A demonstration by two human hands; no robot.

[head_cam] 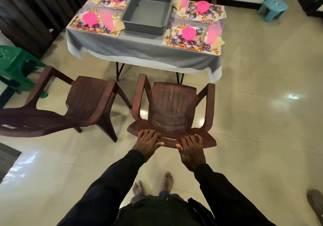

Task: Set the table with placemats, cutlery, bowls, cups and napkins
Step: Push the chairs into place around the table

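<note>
My left hand (148,141) and my right hand (191,149) both grip the top of the backrest of a brown plastic chair (172,106) that faces the table (143,50). The table wears a grey cloth and holds several floral placemats. The near right placemat (178,41) carries a pink bowl (189,33), a tall pink cup (213,34), a fork, a spoon and a beige napkin (219,42). The near left placemat (82,24) holds a pink bowl (89,19), a pink cup (107,19) and a napkin. Two more settings lie at the far side.
An empty grey tub (147,9) sits mid-table. A second brown chair (73,103) stands to the left, turned away. A green stool (15,64) is at the far left, a blue stool (272,8) at the far right. My bare feet (153,183) stand on glossy tiles.
</note>
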